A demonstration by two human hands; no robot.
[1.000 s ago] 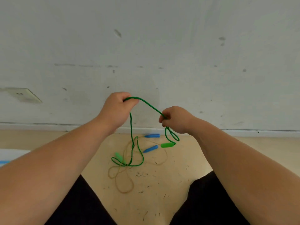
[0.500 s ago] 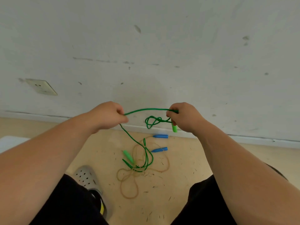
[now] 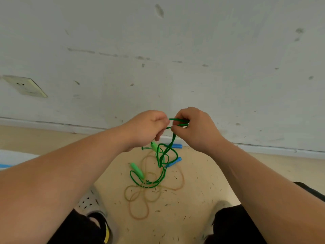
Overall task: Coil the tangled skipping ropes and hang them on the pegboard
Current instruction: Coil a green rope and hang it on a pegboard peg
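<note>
A green skipping rope [image 3: 159, 156] hangs straight down from two raised hands to the floor below. The left hand [image 3: 147, 129] and right hand [image 3: 193, 127], nearly touching, each pinch its top loops. A tan rope [image 3: 140, 218] lies underneath.

At right hand [image 3: 195, 129]: green rope [image 3: 173, 138], light-green handles [image 3: 137, 170]. Below: tan rope [image 3: 140, 218], blue handles [image 3: 173, 162], beige floor [image 3: 202, 173]. Wall [image 3: 175, 50] grey, scuffed.

wall socket [image 3: 24, 86], scuffed white wall [image 3: 193, 50], grey perforated shoe [image 3: 91, 203]
</note>
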